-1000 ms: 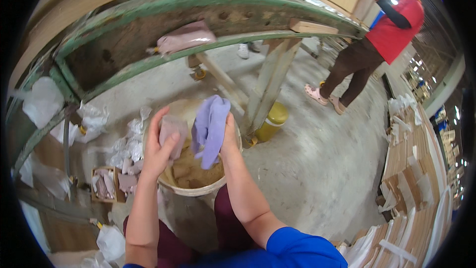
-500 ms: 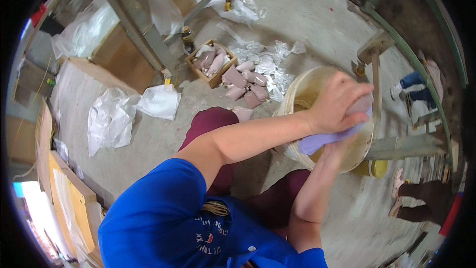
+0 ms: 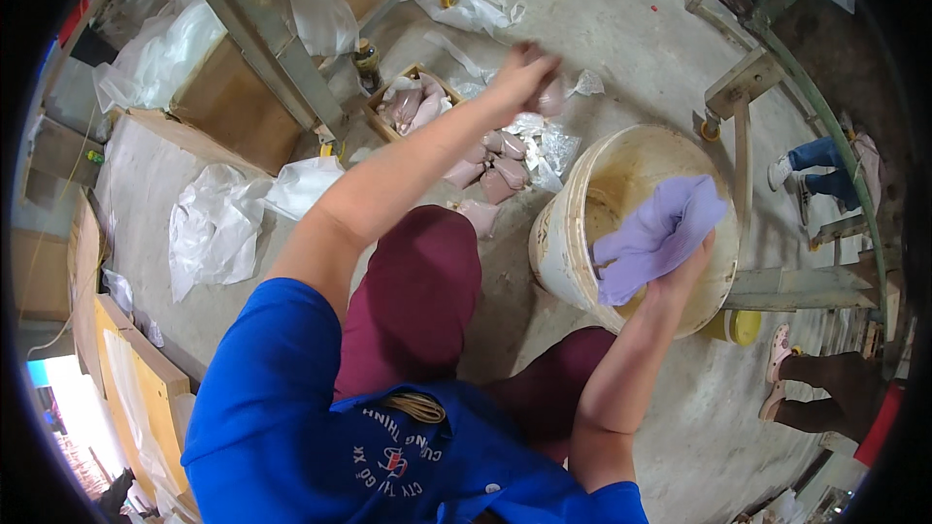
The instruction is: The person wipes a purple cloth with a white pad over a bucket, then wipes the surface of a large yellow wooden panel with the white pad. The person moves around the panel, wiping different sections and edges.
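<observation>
Wiping inside a cream bucket with a purple cloth.
Clutching the cloth in the closed right grip against the inner wall; clasping a pink pouch in the closed left grip, above other pouches. Probably best: pressing flat, keeping the pouch clear.

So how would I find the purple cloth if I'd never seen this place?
Look for the big cream bucket standing on the concrete floor. The right hand holds the purple cloth over its rim. It is the only purple thing; the small bags nearby are pinkish.
</observation>
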